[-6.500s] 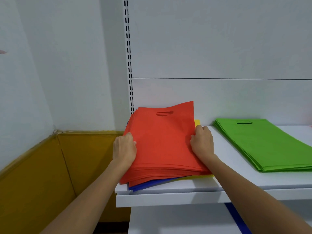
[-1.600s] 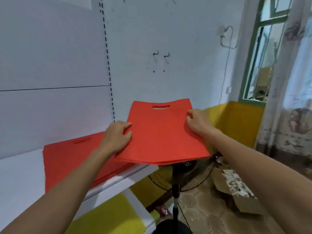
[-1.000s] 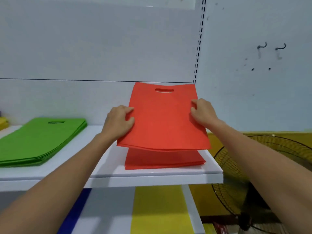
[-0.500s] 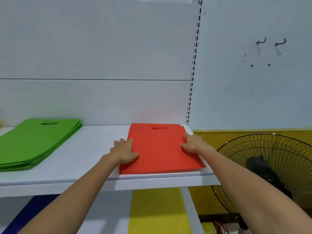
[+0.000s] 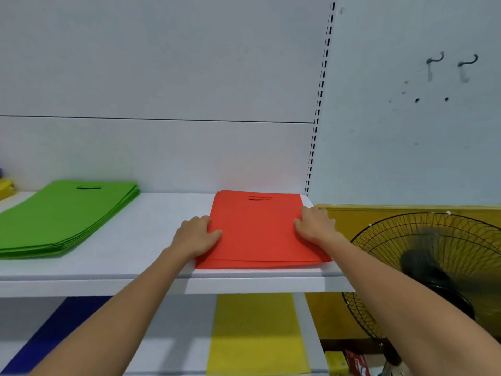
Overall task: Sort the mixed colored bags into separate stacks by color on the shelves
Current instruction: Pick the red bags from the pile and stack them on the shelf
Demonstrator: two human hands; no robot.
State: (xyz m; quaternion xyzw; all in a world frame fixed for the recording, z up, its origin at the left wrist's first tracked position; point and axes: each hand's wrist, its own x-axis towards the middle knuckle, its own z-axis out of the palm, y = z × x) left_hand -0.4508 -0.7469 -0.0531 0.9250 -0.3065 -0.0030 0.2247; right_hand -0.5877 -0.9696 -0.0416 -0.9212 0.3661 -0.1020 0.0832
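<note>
A stack of red bags [image 5: 257,232] lies flat at the right end of the white shelf [image 5: 151,240], handle cut-outs toward the wall. My left hand [image 5: 195,236] rests against the stack's left edge with the thumb on top. At the right edge, my right hand [image 5: 314,223] lies with its fingertips and thumb on the top bag. A stack of green bags [image 5: 62,213] sits on the same shelf to the left, apart from the red one.
On the lower shelf lie yellow bags [image 5: 254,332] and blue bags [image 5: 48,329]. A bit of yellow [image 5: 5,187] shows at the far left edge. A standing fan [image 5: 433,267] is close to the shelf's right end.
I carried the red bags from the mixed pile to the right end of the shelf and laid them on the red stack. Since half a second ago both hands slid outward to the stack's edges.
</note>
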